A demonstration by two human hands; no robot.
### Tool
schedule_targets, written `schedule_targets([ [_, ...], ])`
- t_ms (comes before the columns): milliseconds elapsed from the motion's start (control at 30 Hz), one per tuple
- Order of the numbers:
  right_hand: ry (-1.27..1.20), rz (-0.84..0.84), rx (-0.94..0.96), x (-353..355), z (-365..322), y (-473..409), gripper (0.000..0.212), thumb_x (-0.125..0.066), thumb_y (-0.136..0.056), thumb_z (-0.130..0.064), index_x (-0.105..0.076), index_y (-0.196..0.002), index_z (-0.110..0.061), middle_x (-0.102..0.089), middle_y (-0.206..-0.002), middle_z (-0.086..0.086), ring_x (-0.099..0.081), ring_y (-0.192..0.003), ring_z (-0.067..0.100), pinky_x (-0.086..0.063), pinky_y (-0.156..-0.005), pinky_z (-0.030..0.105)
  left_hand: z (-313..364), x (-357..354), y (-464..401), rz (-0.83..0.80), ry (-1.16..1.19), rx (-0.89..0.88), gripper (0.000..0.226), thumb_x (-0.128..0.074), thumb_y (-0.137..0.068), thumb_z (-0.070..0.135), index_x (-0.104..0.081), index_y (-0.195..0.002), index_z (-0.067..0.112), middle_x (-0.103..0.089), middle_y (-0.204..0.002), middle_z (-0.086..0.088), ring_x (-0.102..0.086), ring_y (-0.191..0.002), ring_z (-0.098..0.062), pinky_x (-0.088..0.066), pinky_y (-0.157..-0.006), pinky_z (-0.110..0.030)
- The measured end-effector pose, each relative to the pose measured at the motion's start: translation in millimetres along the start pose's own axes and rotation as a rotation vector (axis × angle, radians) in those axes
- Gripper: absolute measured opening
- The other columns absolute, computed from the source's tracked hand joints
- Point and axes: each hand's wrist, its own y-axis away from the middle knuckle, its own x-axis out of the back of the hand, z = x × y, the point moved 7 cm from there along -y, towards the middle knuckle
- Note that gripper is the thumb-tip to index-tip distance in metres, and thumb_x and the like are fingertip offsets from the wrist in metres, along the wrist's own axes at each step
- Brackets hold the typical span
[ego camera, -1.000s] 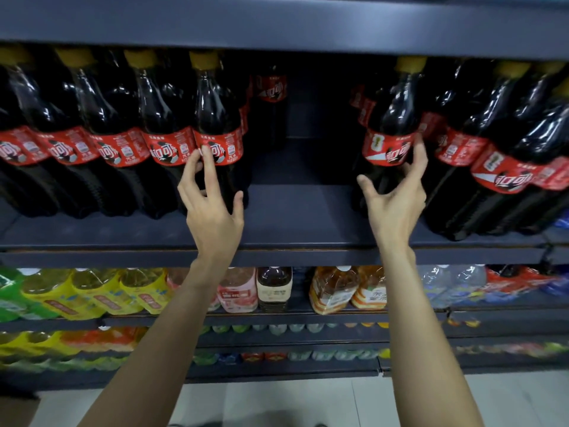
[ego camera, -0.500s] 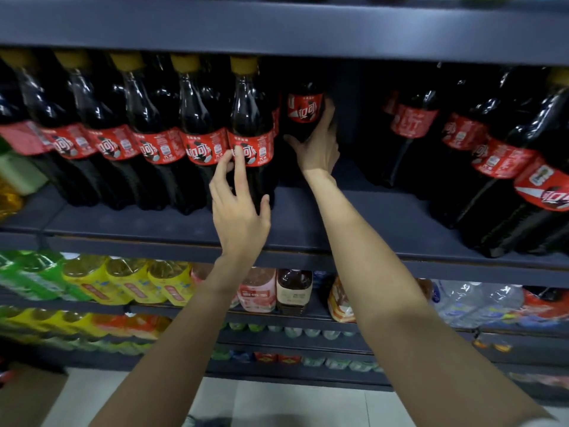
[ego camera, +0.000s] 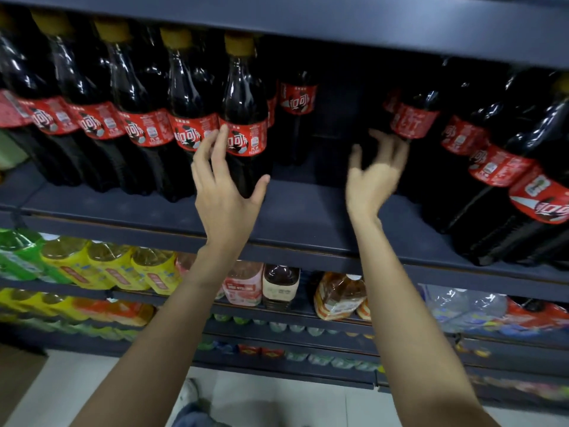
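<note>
five cola bottles front the open left hand; right hand open over shelf.

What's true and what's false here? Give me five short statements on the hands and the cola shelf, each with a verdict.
1. The left hand reaches with straight fingers to the label of the end cola bottle of the left row. True.
2. The right hand grips a bottle. False: it is open in the gap and holds nothing.
3. The front bottles on the left have yellow caps. True.
4. The lower shelf carries only cola. False: yellow-labelled bottles and others stand there.
5. One set-back bottle stands behind the gap. True.
</note>
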Motion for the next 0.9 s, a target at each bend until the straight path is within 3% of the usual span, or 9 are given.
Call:
schedule_targets([
  [100, 0.113, 0.199, -0.137, 33, 26, 1, 0.052, -0.067, -0.078, -0.021, -0.052, -0.125, -0.005, -0.047, -0.129, 0.019, -0.047, -0.115, 0.033, -0.033, -0.097, 0.029, 5, 5, -12, 0.080, 0.014, 0.017, 0.080, -0.072, -0.081, 0.039, -0.035, -0.141, 0.002, -0.043, -0.135, -0.019, -0.044, -0.122, -0.027, -0.051, -0.088, -0.033],
  [200, 0.193, 0.188, -0.200, 26, 36, -6, 0.077, -0.074, -0.072, -0.021, -0.039, -0.140, -0.008, -0.041, -0.136, 0.017, -0.045, -0.118, 0.032, -0.033, -0.102, 0.035, 10, 4, -19, 0.114, -0.008, -0.010, 0.078, -0.072, -0.083, 0.037, -0.036, -0.140, -0.003, -0.046, -0.131, -0.023, -0.037, -0.118, -0.024, -0.032, -0.100, -0.014],
  [267, 0.223, 0.154, -0.201, 13, 33, -10, 0.089, -0.076, -0.070, -0.017, -0.029, -0.146, -0.014, -0.038, -0.140, 0.015, -0.045, -0.121, 0.031, -0.037, -0.103, 0.038, 13, 2, -19, 0.116, 0.007, -0.023, 0.075, -0.073, -0.084, 0.032, -0.037, -0.139, -0.004, -0.046, -0.130, -0.025, -0.037, -0.116, -0.024, -0.020, -0.099, -0.001],
  [367, 0.235, 0.146, -0.295, -3, 32, -14, 0.099, -0.078, -0.069, -0.013, -0.021, -0.149, -0.020, -0.039, -0.143, 0.012, -0.045, -0.124, 0.028, -0.038, -0.103, 0.038, 14, 2, -18, 0.121, 0.026, -0.027, 0.073, -0.073, -0.085, 0.029, -0.037, -0.139, -0.005, -0.046, -0.130, -0.026, -0.037, -0.114, -0.023, -0.017, -0.097, 0.002],
  [500, 0.139, 0.170, -0.330, -2, 32, -21, 0.096, -0.075, -0.070, -0.004, -0.022, -0.149, -0.018, -0.040, -0.141, 0.014, -0.044, -0.126, 0.028, -0.036, -0.105, 0.038, 13, 2, -19, 0.119, 0.012, -0.029, 0.074, -0.073, -0.084, 0.029, -0.036, -0.139, -0.004, -0.045, -0.130, -0.027, -0.036, -0.115, -0.023, -0.016, -0.097, 0.002],
  [600, -0.175, -0.038, -0.214, -4, 26, -17, 0.098, -0.069, -0.074, 0.002, -0.011, -0.151, -0.016, -0.023, -0.153, 0.010, -0.023, -0.139, 0.012, -0.022, -0.114, 0.019, 12, 1, -19, 0.111, 0.001, -0.021, 0.075, -0.072, -0.084, 0.030, -0.036, -0.140, -0.005, -0.045, -0.131, -0.026, -0.035, -0.116, -0.023, -0.016, -0.098, 0.002],
  [667, -0.388, -0.261, -0.166, -14, 18, -6, 0.106, -0.070, -0.074, 0.001, 0.000, -0.151, -0.016, -0.016, -0.155, 0.000, -0.017, -0.142, 0.009, -0.018, -0.118, 0.027, 12, 0, -19, 0.109, -0.028, -0.024, 0.076, -0.072, -0.083, 0.030, -0.035, -0.140, -0.004, -0.045, -0.131, -0.026, -0.035, -0.115, -0.024, -0.015, -0.099, 0.001],
  [733, -0.495, -0.490, -0.164, -31, 5, 6, 0.111, -0.073, -0.073, -0.001, 0.006, -0.150, -0.020, -0.018, -0.152, -0.005, -0.022, -0.141, 0.008, -0.021, -0.118, 0.034, 11, -1, -19, 0.112, -0.056, -0.033, 0.076, -0.072, -0.083, 0.032, -0.035, -0.140, -0.003, -0.045, -0.132, -0.025, -0.036, -0.115, -0.024, -0.019, -0.101, -0.005],
  [900, -0.578, -0.802, -0.093, -67, -37, 24, 0.114, -0.073, -0.073, 0.000, 0.007, -0.150, -0.026, -0.010, -0.159, 0.005, -0.022, -0.144, 0.016, -0.026, -0.116, 0.043, 8, -1, -20, 0.120, -0.109, -0.043, 0.076, -0.071, -0.083, 0.035, -0.035, -0.141, 0.000, -0.046, -0.131, -0.024, -0.037, -0.114, -0.025, -0.028, -0.100, -0.025],
])
